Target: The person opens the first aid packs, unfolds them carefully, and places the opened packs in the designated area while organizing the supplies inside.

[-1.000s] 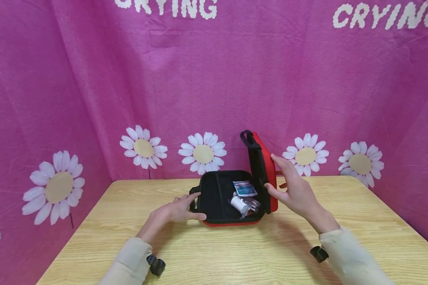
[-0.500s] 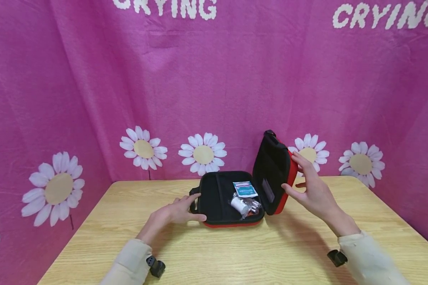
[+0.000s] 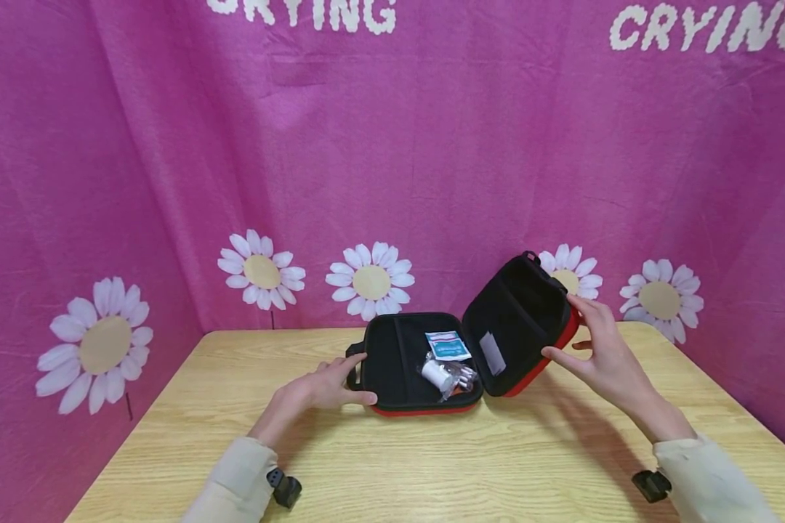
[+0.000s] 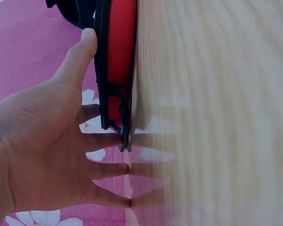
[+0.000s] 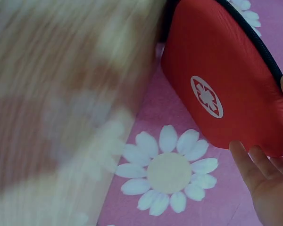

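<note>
A red and black zippered first aid case (image 3: 384, 363) lies unfolded on the table, its black lining facing up. My left hand (image 3: 323, 385) rests at its left end, thumb on the zippered rim (image 4: 103, 61), the other fingers straight beside the handle (image 3: 355, 369). The lid (image 3: 520, 312) leans back to the right, tilted up from the hinge. My right hand (image 3: 605, 352) holds the lid's outer edge between thumb and fingers. A white oval emblem (image 5: 207, 97) shows on its red outside. Inside the base lie a teal and white packet (image 3: 448, 346) and a clear bag (image 3: 454, 378) with a white roll.
The light wood table (image 3: 405, 465) runs up to a pink curtain (image 3: 392, 160) printed with daisies, which also hangs along both sides. A white label (image 3: 493, 354) sits inside the lid. Black wrist cameras (image 3: 284, 488) are worn at both sleeves.
My right hand has swung the lid to the right, from nearly upright to leaning back, so its black inside and white label now show. The left hand has stayed in place.
</note>
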Demonstrator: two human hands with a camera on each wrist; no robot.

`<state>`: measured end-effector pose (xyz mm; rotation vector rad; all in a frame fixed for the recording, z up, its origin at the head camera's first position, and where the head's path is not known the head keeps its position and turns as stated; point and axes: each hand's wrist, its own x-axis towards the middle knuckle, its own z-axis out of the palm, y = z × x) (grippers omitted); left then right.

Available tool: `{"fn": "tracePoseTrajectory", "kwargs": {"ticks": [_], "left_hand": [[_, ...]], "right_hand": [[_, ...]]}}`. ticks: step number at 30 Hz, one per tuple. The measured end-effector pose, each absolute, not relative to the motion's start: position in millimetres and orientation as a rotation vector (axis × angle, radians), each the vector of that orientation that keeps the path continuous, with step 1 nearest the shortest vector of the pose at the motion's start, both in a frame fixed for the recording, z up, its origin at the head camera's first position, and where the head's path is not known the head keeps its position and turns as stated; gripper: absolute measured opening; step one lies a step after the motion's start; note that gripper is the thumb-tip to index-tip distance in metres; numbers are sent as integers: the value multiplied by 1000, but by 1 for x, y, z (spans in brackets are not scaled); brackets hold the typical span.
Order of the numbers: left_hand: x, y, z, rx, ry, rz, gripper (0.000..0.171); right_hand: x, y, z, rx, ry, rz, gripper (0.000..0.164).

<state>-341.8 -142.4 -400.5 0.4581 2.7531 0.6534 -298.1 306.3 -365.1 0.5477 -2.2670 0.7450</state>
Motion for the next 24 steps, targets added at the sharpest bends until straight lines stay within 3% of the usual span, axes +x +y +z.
{"fn": "tracePoseTrajectory", "kwargs": {"ticks": [6,16,24], "left_hand": [[-342,-143,-402,465,2756,661,99],[-341,-144,-398,462,2772,643,98],[-341,-150,-398,468,2741,758,99]], "right_hand": [[-295,318,-370,500,-2323,735,97],[-289,343,-379,431,-2535,624,82],[-287,355,-388,456,-2718,642,49]]}}
